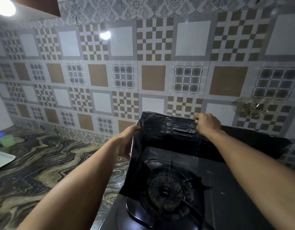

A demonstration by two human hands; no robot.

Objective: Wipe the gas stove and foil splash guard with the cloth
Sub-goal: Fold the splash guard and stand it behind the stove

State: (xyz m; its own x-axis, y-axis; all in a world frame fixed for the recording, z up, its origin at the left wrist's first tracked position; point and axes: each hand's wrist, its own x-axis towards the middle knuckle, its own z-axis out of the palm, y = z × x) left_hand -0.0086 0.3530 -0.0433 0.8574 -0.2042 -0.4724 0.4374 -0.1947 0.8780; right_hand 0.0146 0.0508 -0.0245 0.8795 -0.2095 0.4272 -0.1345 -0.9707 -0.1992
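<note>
A black gas stove (214,188) fills the lower right, its round burner (165,191) under a dark pan support. A dark, crinkled foil splash guard (168,130) stands around the stove's back and left side. My left hand (126,140) grips the guard's left panel near its top corner. My right hand (207,123) pinches the top edge of the back panel. No cloth is visible in either hand or elsewhere in view.
A marbled dark countertop (43,163) stretches to the left of the stove. A white tray (2,160) and small green and blue containers (7,140) sit at the far left. The patterned tile wall (151,72) rises directly behind the guard.
</note>
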